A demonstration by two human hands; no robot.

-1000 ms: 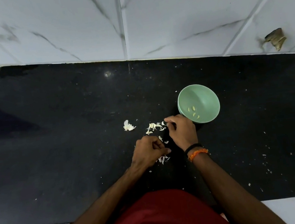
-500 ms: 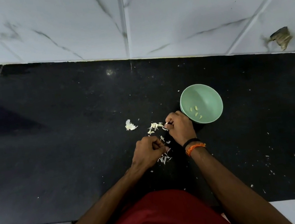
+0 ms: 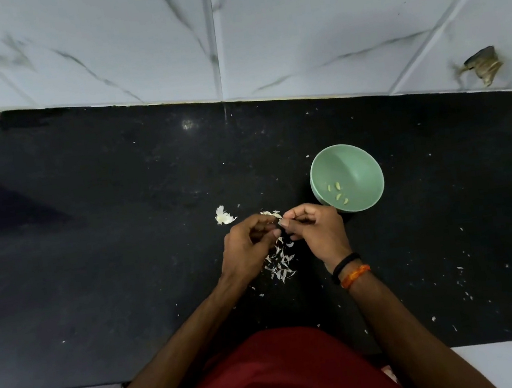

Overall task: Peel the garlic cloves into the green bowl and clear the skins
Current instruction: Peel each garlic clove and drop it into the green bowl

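Here, on the black speckled stone counter (image 3: 96, 282), a clump of white papery garlic husk (image 3: 224, 216) lies furthest left. Just right of it, my left hand (image 3: 249, 247) meets my right hand (image 3: 316, 234); both sets of fingers are curled, tips pressed together around something too small and hidden to make out, so I cannot tell whether a clove sits between them. Below the fingertips lies a scatter of thin white garlic skins (image 3: 280, 264). My right wrist wears a black band and an orange thread (image 3: 355, 275). Just beside that hand stands the round pale green bowl (image 3: 359, 163), holding a few small peeled garlic cloves (image 3: 338, 193).
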